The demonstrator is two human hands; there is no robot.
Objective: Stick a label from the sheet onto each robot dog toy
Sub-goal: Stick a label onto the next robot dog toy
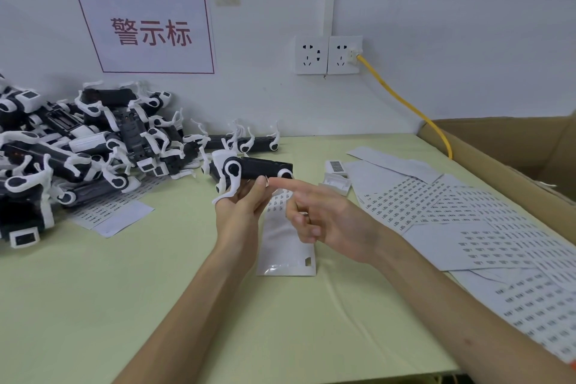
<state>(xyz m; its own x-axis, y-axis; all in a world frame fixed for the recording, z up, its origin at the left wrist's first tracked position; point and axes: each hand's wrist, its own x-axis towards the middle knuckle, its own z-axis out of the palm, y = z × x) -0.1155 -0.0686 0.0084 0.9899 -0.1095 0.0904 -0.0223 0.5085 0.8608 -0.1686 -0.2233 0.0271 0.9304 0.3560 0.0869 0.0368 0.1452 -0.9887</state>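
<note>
— Holding what, above the desk (93, 305)?
— Robot dog toy (249, 170), gripped from below by left hand (240, 212), fingers curled round it.
— Right hand (324, 215)?
— Forefinger stretched, touching the toy; grasping nothing. Label sheet (288, 227) lying beneath; toy pile (78, 146) at left.

Holding a black-and-white robot dog toy (249, 170) up off the green table (93, 290) in the left hand (241, 212), fingers curling under its body. Extending the right hand's (324, 218) index finger against the toy's underside. Lying below: a label sheet (285, 243). Sitting at left: a pile of toys (78, 146). Spreading at right: more label sheets (452, 212).
</note>
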